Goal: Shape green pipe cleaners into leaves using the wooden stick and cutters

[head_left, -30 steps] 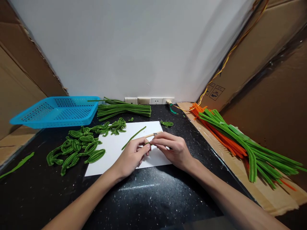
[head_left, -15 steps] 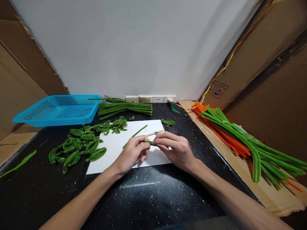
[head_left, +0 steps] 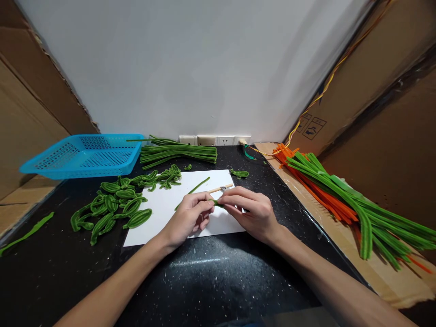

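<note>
Between my two hands is a short piece of green pipe cleaner (head_left: 216, 202), mostly hidden by the fingers. My left hand (head_left: 191, 213) pinches one end with thumb and forefinger. The fingertips of my right hand (head_left: 250, 208) close on its other end. Both hands are just above a white sheet of paper (head_left: 160, 222). Behind them on the paper lie a thin wooden stick (head_left: 215, 189) with a small metal clip-like part (head_left: 225, 187), and a straight green pipe cleaner (head_left: 199, 184). Left of the paper, partly over it, spreads a pile of leaf-shaped bent green pipe cleaners (head_left: 126, 194).
A blue perforated basket (head_left: 80, 171) stands at back left. Beside it lies a bundle of dark green pipe cleaners (head_left: 180, 153). Bright green (head_left: 340, 195) and orange pipe cleaners (head_left: 327, 202) rest on cardboard at right. Wall sockets (head_left: 225, 141) and a yellow cable (head_left: 299, 118) are behind.
Both hands keep nearly the same place, with slight finger movement around the green pipe cleaner. The whole view has shifted very slightly.
</note>
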Demonstrator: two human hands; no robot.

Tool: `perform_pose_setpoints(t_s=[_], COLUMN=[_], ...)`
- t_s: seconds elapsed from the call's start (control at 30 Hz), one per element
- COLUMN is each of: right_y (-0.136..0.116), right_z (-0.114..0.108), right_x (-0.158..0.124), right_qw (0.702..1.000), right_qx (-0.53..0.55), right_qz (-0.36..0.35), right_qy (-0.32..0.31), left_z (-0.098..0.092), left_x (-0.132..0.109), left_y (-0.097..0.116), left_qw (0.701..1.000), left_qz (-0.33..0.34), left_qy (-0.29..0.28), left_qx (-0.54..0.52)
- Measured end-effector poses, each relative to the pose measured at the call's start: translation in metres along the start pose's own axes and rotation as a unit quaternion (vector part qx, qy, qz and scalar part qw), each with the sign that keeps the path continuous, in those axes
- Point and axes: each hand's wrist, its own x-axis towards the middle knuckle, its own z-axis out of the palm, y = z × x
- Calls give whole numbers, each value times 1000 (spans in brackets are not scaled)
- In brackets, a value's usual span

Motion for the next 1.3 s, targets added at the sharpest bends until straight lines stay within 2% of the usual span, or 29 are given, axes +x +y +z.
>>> perform_pose_setpoints(t_s=[0.3, 0.47, 0.9, 1.17, 1.3], right_y=[-1, -1, -6, -5, -3], right_z=[1, 2, 1, 3, 1], right_x=[-1, -3, 0, -3, -4], right_qw=[1000, 1000, 994, 999, 998], right_qx=[-2, -6, 21, -20, -44], right_qz=[-5, 15, 106, 50, 39], right_qy=[-8, -8, 8, 4, 2], left_z=[0, 0, 5, 4, 1], left_x=[1, 1, -3, -2, 1], left_y=[-1, -2, 9, 5, 3], left_qw=[999, 1000, 993, 992, 996], left_qz=[-6, 21, 73, 91, 81], left_qy=[9, 1, 71, 63, 33], left_qx=[-35, -4, 63, 55, 19])
